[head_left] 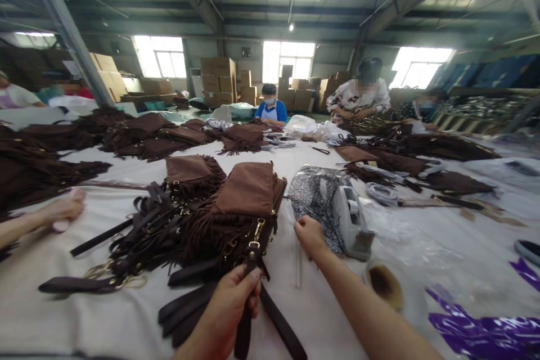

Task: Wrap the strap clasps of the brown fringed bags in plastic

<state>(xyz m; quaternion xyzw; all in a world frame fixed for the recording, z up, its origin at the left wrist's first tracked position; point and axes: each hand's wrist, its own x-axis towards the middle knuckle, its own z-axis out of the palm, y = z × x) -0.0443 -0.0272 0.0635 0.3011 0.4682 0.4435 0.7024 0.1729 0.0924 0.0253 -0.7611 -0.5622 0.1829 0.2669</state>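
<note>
Gripping a dark strap (243,331), the left hand (234,299) hides its middle.

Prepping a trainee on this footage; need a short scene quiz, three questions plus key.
1. True or false: the left hand grips a dark strap below a gold-coloured clip.
2. Which is nearest the right hand?
A) cardboard boxes
B) silvery sheet
C) ceiling lights
3. Fill in: the coloured, shiny plastic at the picture's lower right is ____.

Key: 1 true; 2 B; 3 purple.
</note>
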